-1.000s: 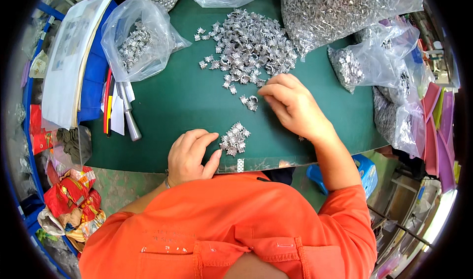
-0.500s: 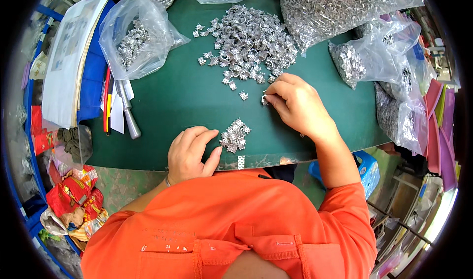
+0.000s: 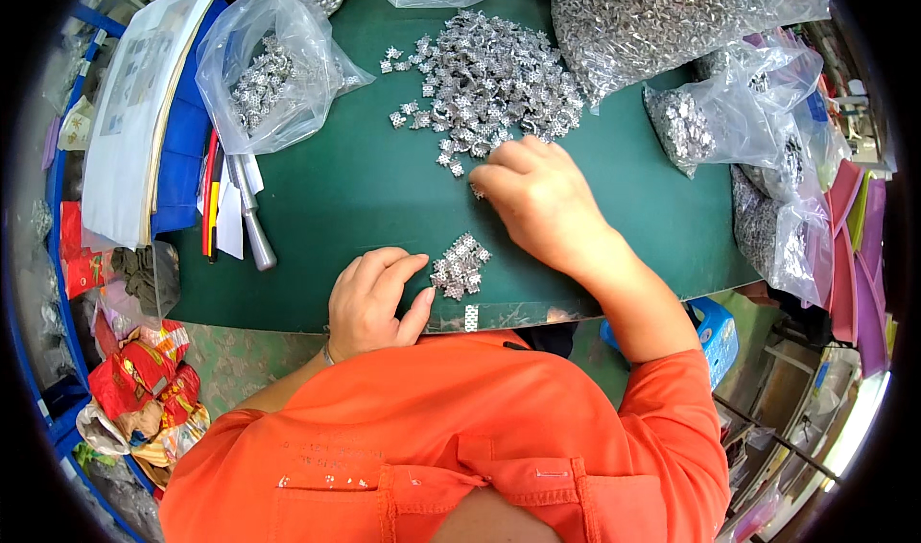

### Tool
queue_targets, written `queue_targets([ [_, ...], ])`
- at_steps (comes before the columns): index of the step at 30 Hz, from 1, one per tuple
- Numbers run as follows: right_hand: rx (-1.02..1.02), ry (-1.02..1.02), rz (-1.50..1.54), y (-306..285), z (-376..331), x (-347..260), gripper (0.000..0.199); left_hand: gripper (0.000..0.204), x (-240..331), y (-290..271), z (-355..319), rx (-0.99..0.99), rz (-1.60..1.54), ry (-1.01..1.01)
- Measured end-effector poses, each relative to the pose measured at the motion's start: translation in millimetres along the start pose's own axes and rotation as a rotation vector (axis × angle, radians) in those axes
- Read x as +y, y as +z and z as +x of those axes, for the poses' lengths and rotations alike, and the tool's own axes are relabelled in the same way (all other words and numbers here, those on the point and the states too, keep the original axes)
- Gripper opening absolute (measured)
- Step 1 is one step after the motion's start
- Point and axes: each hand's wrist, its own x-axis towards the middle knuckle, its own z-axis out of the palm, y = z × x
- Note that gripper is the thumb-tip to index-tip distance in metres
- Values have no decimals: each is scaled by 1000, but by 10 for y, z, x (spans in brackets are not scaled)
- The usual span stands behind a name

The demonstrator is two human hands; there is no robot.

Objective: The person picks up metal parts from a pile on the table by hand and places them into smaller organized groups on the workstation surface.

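Observation:
My right hand (image 3: 539,200) is over the table below a large heap of small silver metal pieces (image 3: 504,82). Its fingers are pinched together, with one small metal piece (image 3: 477,192) showing at the fingertips; the rest of the grip is hidden by the hand. Near the front edge, my left hand (image 3: 372,298) rests on the table, its thumb and forefinger spread apart. Those fingertips lie beside a smaller cluster of the same pieces (image 3: 461,267), and nothing shows between them.
Clear bags of metal parts (image 3: 273,87) stand left of the heap, with larger bags (image 3: 672,25) at the back right and more (image 3: 777,207) at the right edge. Pens and a grey-handled tool (image 3: 257,241) lie by a blue tray (image 3: 182,169) and papers (image 3: 144,111).
My right hand has moved left and slightly away from me, over the spot where a single loose piece lay. My left hand stays beside the small cluster.

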Motion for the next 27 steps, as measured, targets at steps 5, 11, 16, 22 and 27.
queue_targets([
  [5, -26, 62, 138, -25, 25, 38, 5, 36, 14, 1, -11, -13, -30, -48],
  [11, 10, 126, 180, -85, 13, 96, 7, 37, -12, 9, -4, 2, -10, 0],
  [16, 1, 53, 187, 3, 31, 53, 7, 38, -8, -3, 3, -3, -18, 3],
  [22, 36, 247, 256, -119, 2, 119, 11, 36, 16, 10, -5, 2, -23, -40],
  [27, 107, 152, 249, -56, -14, 107, 10, 36, 17, 7, 1, -1, -34, -38],
])
